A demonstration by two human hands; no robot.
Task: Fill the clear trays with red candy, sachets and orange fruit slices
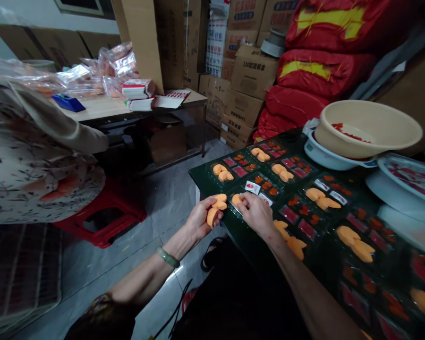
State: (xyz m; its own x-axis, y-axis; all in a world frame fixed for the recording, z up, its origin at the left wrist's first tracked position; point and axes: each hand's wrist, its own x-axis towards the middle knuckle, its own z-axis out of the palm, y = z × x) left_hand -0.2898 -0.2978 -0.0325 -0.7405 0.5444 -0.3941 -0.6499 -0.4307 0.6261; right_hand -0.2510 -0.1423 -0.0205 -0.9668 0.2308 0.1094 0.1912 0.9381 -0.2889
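Several pale orange pieces [217, 204] are in my left hand [200, 218], its fingers wrapped round them, just off the edge of the dark green table [241, 235]. My right hand [258, 212] pinches one orange piece [236, 200] at the near side of a clear tray. That tray also holds small dark orange pieces [269, 186] and white packets [252, 187]. Around it lie several similar trays with orange pieces [282, 173], red packets [289, 214] and small dark orange bits.
Basins [371, 123] stand at the table's far right. Red bundles [310, 71] and cardboard boxes [248, 71] are stacked behind. At left, a person in a floral top [38, 165] sits on a red stool [101, 217] by a table with plastic bags [81, 78].
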